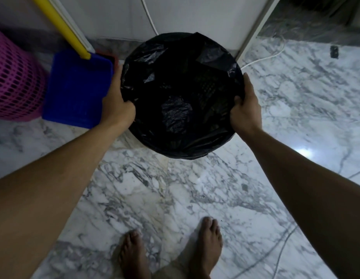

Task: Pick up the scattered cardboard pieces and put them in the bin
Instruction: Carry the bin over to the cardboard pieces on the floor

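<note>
A round bin (181, 146) lined with a black plastic bag stands on the marble floor in front of me, near a white wall. My left hand (117, 103) grips the bin's left rim, fingers curled over the bag's edge. My right hand (246, 109) grips the right rim the same way. The inside of the bin is dark; only crumpled black bag and a mesh wall show. No cardboard pieces are in view.
A blue plastic crate (74, 91) sits just left of the bin, with a yellow pole (62, 27) leaning over it. A pink mesh basket (14, 83) is at far left. A white cable (263, 57) runs along the floor at right. My bare feet (171, 250) stand below.
</note>
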`<state>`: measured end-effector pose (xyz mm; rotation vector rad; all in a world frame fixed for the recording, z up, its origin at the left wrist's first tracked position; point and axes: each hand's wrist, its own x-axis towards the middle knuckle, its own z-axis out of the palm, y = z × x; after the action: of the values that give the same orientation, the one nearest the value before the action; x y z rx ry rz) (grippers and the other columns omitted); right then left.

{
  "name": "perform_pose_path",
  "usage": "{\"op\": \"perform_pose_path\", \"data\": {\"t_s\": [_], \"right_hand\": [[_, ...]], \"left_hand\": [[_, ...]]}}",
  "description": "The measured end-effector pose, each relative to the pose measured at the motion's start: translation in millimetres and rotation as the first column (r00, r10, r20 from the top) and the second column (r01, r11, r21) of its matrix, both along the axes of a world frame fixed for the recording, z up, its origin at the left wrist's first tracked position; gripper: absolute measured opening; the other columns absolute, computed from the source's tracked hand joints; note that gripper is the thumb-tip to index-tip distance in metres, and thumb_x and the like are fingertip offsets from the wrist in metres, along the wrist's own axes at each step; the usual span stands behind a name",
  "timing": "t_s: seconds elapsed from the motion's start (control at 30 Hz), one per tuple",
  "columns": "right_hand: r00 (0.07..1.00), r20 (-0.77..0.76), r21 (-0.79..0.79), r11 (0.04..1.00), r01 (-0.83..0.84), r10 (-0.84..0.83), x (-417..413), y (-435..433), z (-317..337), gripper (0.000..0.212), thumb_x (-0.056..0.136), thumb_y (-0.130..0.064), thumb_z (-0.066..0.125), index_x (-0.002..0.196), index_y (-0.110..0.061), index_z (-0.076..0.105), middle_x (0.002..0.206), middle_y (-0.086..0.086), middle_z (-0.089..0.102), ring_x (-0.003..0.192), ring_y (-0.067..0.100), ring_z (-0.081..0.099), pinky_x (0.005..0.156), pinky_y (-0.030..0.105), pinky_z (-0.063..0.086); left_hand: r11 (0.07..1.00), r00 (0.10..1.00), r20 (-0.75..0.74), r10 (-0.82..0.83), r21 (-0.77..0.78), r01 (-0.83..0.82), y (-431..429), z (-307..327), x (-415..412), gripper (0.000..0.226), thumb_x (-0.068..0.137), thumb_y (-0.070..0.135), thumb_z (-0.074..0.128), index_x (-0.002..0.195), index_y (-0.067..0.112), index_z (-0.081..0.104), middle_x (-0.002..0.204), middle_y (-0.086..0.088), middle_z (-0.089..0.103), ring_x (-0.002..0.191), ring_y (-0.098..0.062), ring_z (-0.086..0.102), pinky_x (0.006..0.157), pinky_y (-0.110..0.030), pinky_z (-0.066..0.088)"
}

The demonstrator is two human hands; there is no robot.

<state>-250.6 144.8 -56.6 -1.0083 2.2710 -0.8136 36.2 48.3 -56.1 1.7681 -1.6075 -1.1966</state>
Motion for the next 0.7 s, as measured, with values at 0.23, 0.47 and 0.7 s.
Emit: {"op": "perform_pose_path", "data": {"t_s": [0.23, 0.47, 0.7], "right_hand": [[0.981, 0.027, -0.001, 0.981, -0.192, 0.192, 42.6, -5.8, 111.7, 0.063, 0.100, -0.015, 0.038, 0.155, -0.042, 0.023, 0.149, -0.001, 0.051, 0.133, 0.028, 0.048, 0.095, 0.032, 0.037], [0.887, 0.012, -0.053, 0.886, -0.460, 0.462, 116.0, -13.7, 245.6, 0.064, 0.102, -0.011, 0.040, 0.158, -0.035, 0.021, 0.148, 0.007, 0.051, 0.129, 0.033, 0.050, 0.095, 0.032, 0.039], [0.714, 0.001, -0.124, 0.709, -0.694, 0.700, 239.1, 6.6, 377.6, 0.062, 0.102, -0.008, 0.043, 0.159, -0.026, 0.024, 0.154, 0.006, 0.044, 0.136, 0.026, 0.043, 0.087, 0.009, 0.025]], "left_hand": [[0.986, 0.986, -0.021, 0.168, -0.013, -0.168, 40.8, 101.5, 60.0, 0.090, 0.091, -0.013, 0.044, 0.160, 0.037, 0.017, 0.152, 0.019, 0.032, 0.131, 0.004, 0.032, 0.105, -0.008, 0.028], [0.955, 0.956, -0.110, 0.274, -0.085, -0.283, 111.8, 238.3, 146.3, 0.085, 0.082, 0.012, 0.052, 0.157, 0.041, 0.021, 0.156, 0.017, 0.031, 0.142, -0.001, 0.032, 0.120, -0.033, 0.028], [0.824, 0.819, -0.108, 0.563, -0.009, -0.567, 212.8, 365.1, 261.5, 0.093, 0.074, 0.013, 0.050, 0.156, 0.049, 0.023, 0.158, 0.008, 0.040, 0.143, -0.019, 0.039, 0.115, -0.037, 0.031]]}}
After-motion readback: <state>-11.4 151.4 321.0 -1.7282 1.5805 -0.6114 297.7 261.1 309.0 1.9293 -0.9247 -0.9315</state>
